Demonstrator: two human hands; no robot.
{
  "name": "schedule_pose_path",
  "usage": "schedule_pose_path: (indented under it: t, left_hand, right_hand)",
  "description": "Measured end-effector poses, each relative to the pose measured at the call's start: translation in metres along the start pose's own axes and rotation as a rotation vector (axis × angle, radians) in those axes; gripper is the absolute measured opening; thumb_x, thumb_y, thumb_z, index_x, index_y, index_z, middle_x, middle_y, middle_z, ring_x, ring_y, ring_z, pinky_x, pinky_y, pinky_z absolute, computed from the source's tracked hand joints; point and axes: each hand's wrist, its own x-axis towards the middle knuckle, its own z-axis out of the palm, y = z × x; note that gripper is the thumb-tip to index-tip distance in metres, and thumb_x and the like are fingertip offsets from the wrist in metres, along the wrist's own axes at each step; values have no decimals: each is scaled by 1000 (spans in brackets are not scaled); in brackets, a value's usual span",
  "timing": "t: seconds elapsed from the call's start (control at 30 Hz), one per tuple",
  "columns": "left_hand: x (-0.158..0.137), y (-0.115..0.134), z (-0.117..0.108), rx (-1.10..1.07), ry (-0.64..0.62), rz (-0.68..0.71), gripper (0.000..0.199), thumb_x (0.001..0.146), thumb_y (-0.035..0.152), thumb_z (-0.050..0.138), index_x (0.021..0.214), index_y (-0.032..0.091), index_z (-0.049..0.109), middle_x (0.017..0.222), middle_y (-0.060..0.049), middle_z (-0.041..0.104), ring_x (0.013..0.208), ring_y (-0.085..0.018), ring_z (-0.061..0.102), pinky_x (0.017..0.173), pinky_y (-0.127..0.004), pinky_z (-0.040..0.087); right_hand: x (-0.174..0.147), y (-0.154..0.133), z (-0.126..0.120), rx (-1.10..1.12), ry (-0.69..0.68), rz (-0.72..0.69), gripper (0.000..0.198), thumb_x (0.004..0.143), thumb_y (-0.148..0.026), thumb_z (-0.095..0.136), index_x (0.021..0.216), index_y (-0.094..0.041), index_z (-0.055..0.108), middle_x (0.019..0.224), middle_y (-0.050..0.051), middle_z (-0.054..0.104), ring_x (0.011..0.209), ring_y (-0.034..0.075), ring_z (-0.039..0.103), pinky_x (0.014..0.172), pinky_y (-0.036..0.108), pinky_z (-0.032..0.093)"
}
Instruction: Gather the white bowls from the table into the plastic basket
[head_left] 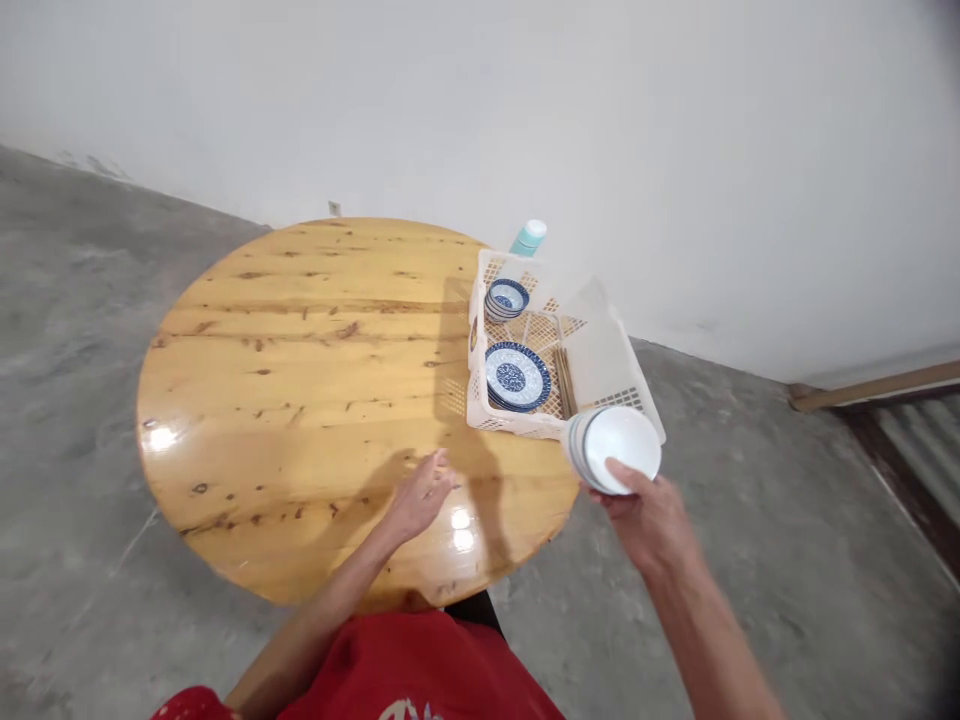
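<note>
My right hand (649, 515) grips a stack of white bowls (622, 447), thumb inside the top one and fingers beneath. The stack is tilted, just in front of the near right corner of a white plastic basket (517, 422). Over the near part of the round wooden table (300, 390), my left hand (424, 495) holds nothing, its fingers loosely extended. Inside the basket are a stack of blue-patterned plates (517, 376), a smaller stack of blue-rimmed bowls (507, 298) and a bundle of chopsticks (564, 382).
A light blue and white bottle or cup (529, 238) stands behind the basket. The white wall (375, 110) is close to the table's far edge. Grey concrete floor (67, 400) surrounds the table, and a wooden beam (877, 386) is at the far right.
</note>
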Motion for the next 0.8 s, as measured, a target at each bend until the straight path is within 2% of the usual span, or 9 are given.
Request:
schedule_pose_path:
  t: [0.07,0.17,0.23,0.33,0.47,0.6,0.8]
  left_hand:
    - [1,-41,-3,205,139,-50,58,101,45,44,148,12,49,144,-22,59,131,-31,59,111,-51,48]
    - [0,-89,3,491,386,4,52,100,39,47,141,8,54,140,-24,60,136,-35,55,114,-54,45]
    - [0,-107,12,607,559,57,50,101,35,47,141,6,54,142,-25,59,139,-37,52,116,-55,43]
    - [0,-115,28,709,752,105,50,102,30,47,145,5,50,146,-25,57,145,-37,46,119,-53,39]
    - [0,-112,42,832,793,131,53,101,26,50,150,6,44,146,-24,58,146,-36,45,117,-48,38]
    - [1,-113,46,928,856,59,56,101,26,51,152,6,43,142,-24,60,142,-35,50,113,-45,39]
    - [-5,-110,45,998,869,21,62,101,26,51,159,11,34,139,-23,62,141,-35,52,111,-44,38]
  right_hand:
    - [33,-19,1,-10,-8,-49,44,54,-30,89,91,-15,71,81,4,70,58,15,61,43,21,46]
    - [90,-41,6,-33,-20,-55,37,58,-22,80,93,-16,69,76,3,69,54,14,61,40,19,44]
    - [131,-49,15,-39,-8,-30,32,62,-17,74,93,-15,67,73,2,68,51,14,61,38,18,43]
    - [192,-49,32,-44,41,26,24,68,-11,65,91,-14,64,67,1,65,49,13,60,39,16,43]
    - [262,-33,54,-31,61,89,13,76,-10,59,89,-13,61,64,2,62,50,12,59,41,15,44]
    - [321,-10,68,-16,70,136,11,79,-10,57,90,-12,60,64,2,62,51,11,58,43,14,46]
    - [397,24,79,-61,117,200,28,76,-9,58,104,-12,62,66,0,61,55,12,60,42,14,47]
